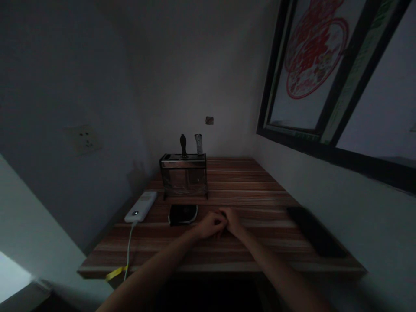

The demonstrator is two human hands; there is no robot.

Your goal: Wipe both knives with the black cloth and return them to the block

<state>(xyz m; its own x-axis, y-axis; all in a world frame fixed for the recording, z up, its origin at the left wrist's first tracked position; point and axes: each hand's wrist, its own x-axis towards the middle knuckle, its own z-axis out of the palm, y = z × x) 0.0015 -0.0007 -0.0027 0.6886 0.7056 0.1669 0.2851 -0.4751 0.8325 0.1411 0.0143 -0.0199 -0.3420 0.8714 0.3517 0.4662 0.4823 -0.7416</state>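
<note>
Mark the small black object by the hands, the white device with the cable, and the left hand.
Black object (183,214): head view, middle of its dark top.
White device (142,206): head view, middle of its upper face.
Left hand (209,224): head view, back of the hand.

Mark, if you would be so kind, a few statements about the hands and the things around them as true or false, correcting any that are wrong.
1. The left hand and the right hand are together over the table. True.
2. A pale cable runs from the white device. True.
3. The white device lies to the right of both hands. False: it lies to their left.
4. The framed holder stands farther from the person than the hands. True.
5. The left hand grips the framed holder. False: the hand is apart from it.
</note>
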